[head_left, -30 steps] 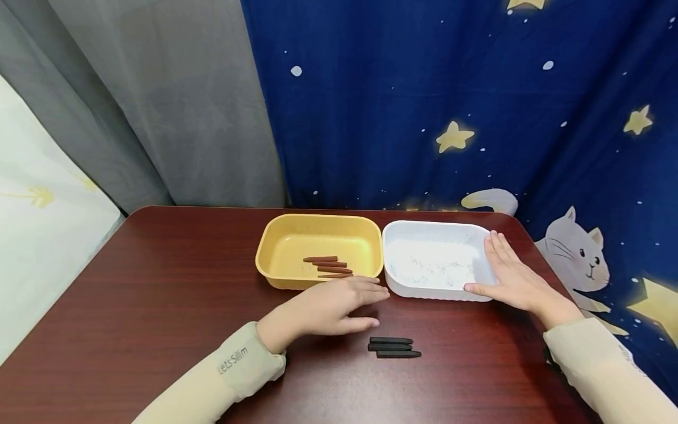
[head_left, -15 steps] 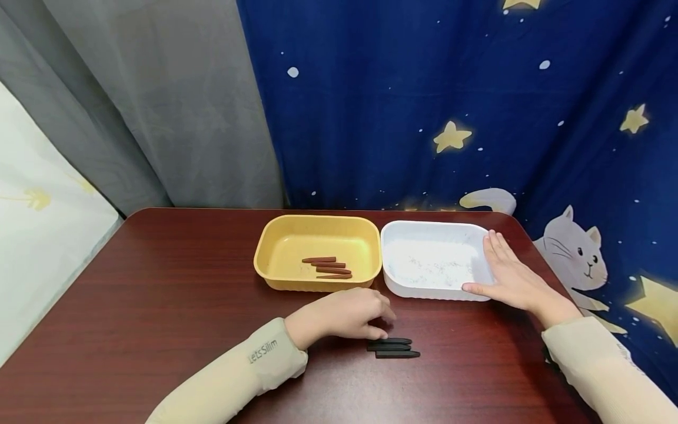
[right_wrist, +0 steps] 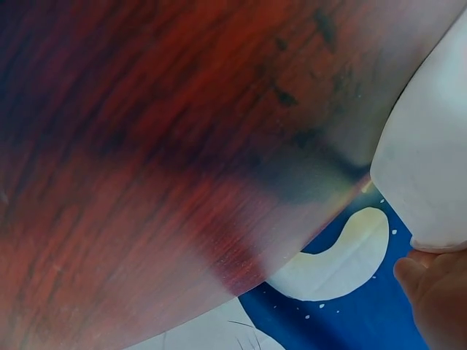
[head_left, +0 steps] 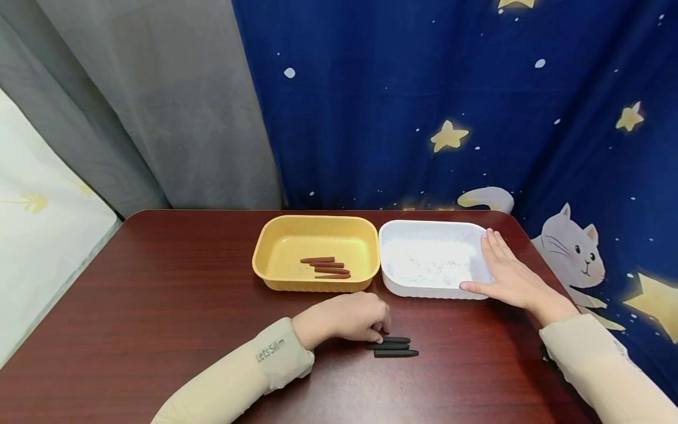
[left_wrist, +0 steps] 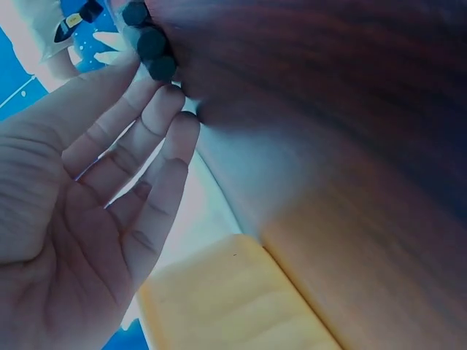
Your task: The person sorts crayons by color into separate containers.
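Three black crayons [head_left: 396,354] lie side by side on the dark red table in the head view. At the left end of the farthest one, my left hand [head_left: 343,318] has its thumb and curled fingers closed on the crayon. Their dark ends [left_wrist: 151,42] show beyond the thumb in the left wrist view. My right hand [head_left: 511,280] lies against the right end of a white tub [head_left: 424,291], fingers straight along its rim and thumb on the near edge. Dark specks dot the tub's floor. In the right wrist view only part of this hand [right_wrist: 441,299] shows.
Left of the white tub, close against it, stands a yellow tub [head_left: 312,285] with several brown crayons [head_left: 332,271] inside. Both are near the far edge of the table [head_left: 185,294]. A blue curtain [head_left: 371,118] and a grey curtain [head_left: 201,118] hang behind.
My left hand has moved right and toward the body, from beside the yellow tub to the black crayons, and its fingers have curled. My right hand stays on the white tub.
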Available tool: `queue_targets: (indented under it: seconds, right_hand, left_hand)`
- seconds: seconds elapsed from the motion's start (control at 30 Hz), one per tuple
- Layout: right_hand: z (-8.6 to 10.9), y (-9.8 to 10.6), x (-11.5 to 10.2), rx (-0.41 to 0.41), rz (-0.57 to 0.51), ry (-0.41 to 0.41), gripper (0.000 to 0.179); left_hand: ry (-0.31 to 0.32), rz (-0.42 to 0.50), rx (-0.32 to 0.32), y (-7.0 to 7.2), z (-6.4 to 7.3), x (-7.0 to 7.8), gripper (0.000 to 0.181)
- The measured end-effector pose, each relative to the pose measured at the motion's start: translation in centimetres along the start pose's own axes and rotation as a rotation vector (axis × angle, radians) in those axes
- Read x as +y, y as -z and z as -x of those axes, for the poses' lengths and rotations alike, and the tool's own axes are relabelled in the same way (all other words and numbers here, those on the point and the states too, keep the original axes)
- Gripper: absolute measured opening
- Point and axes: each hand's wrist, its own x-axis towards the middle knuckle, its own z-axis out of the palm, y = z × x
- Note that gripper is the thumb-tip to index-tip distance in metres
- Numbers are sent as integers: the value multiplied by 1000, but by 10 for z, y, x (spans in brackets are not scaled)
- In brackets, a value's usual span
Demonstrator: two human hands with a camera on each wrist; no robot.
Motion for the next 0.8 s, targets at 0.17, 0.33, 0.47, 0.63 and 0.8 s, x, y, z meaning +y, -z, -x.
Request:
queue_targets:
  seconds: [0.17, 0.33, 0.47, 0.63, 0.8]
  right_hand:
    - [-1, 0, 0, 4, 6, 1, 121]
    - [-2, 0, 0, 8, -6, 4, 121]
    - [-2, -1, 1, 6, -23, 9, 122]
    - [-2, -1, 2, 0, -25, 13, 122]
    - [0, -1, 1, 0, -35, 13, 122]
  left_hand:
    - [4, 48, -9, 0, -1, -1, 4]
    - [15, 75, -5, -1, -1, -2, 7]
    - [26, 89, -11, -1, -1, -3, 8]
    - [27, 106, -14, 2, -1, -3, 9]
    - [12, 139, 21, 11, 0, -2, 9]
